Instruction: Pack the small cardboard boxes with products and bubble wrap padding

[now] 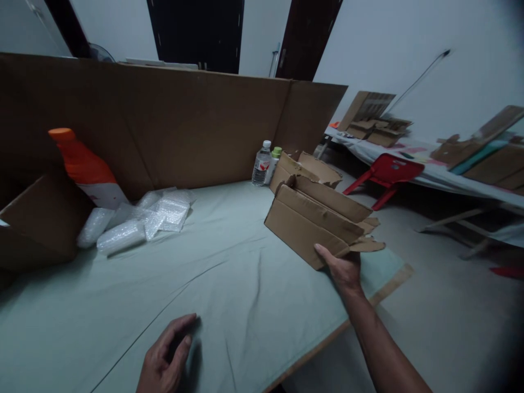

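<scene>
My right hand (pixel 343 268) grips the near corner of a flattened cardboard box (pixel 315 221) and holds it a little above the right side of the table (pixel 229 284), which is covered in pale green cloth. My left hand (pixel 166 357) rests on the cloth at the near edge, fingers loosely curled and apart, holding nothing. Behind the held box lies another folded cardboard box (pixel 311 169).
Bubble wrap pieces (pixel 135 221) lie at the left beside an orange-and-white bottle (pixel 88 169) and an open cardboard box (pixel 36 224). Two small bottles (pixel 264 164) stand at the back by a tall cardboard wall (pixel 184 125). A red chair (pixel 387 172) and a cluttered table (pixel 450 164) stand to the right.
</scene>
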